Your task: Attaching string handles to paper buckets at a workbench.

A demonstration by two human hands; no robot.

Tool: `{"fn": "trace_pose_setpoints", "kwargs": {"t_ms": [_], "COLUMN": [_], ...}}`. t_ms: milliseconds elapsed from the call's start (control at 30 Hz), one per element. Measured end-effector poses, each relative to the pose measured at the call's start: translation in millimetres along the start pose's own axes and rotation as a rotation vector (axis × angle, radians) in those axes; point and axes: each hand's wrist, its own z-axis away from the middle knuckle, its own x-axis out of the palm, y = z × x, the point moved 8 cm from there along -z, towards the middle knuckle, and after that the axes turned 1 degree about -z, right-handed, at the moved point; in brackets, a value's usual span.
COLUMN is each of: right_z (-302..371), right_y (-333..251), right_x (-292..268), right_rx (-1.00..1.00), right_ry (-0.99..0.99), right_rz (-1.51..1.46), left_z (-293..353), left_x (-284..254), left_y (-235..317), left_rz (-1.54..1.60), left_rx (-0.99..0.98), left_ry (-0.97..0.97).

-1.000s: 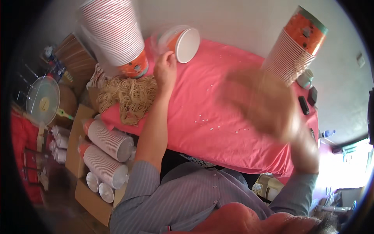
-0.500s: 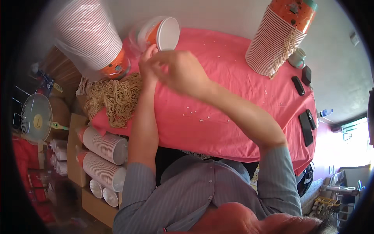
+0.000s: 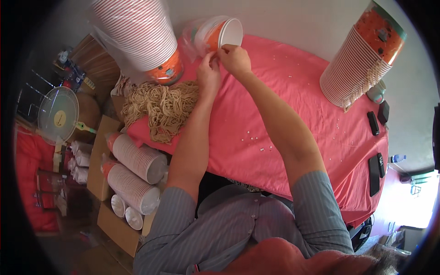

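Note:
Two nested paper cups, white inside and orange outside, lie on their side at the far edge of the pink-covered table, the front cup opening to the right. Clear plastic wrap covers their back end. My right hand pinches the front cup's lower rim with thumb and fingers. Just left of it, my left hand has its fingers closed below the cups' orange side; what they hold is too small to make out. A tangled pile of beige cord lies beside my left forearm.
A tall wrapped cup stack stands at the far left. Another stack, with cord loops hanging on it, stands far right near a mug and a black phone. Small white beads dot the pink cloth. Boxed cup stacks sit lower left.
My right hand has come down from above my left hand to the cup's rim. A second rim now shows behind the front one. The whole view has shifted, so things appear farther right.

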Motion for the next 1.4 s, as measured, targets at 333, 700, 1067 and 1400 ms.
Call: {"fn": "trace_pose_setpoints", "kwargs": {"t_ms": [333, 700, 1067, 1400], "right_z": [28.7, 68.4, 76.0, 62.6], "right_y": [-0.5, -1.9, -15.5, 1.0], "right_x": [-33.0, -88.1, -93.3, -93.8], "right_rx": [-0.073, -0.041, -0.05, -0.043], "right_ry": [-0.026, 0.155, 0.123, 0.152], "right_rz": [0.114, 0.201, 0.274, 0.259], "left_z": [11.1, 34.3, 32.4, 42.3], "left_x": [8.6, 18.7, 7.9, 24.0], "left_y": [23.1, 58.7, 45.4, 56.5], "left_rz": [0.019, -0.052, -0.031, 0.068], "left_rx": [0.118, 0.225, 0.171, 0.167], "left_ry": [-0.049, -0.073, -0.026, -0.104]}}
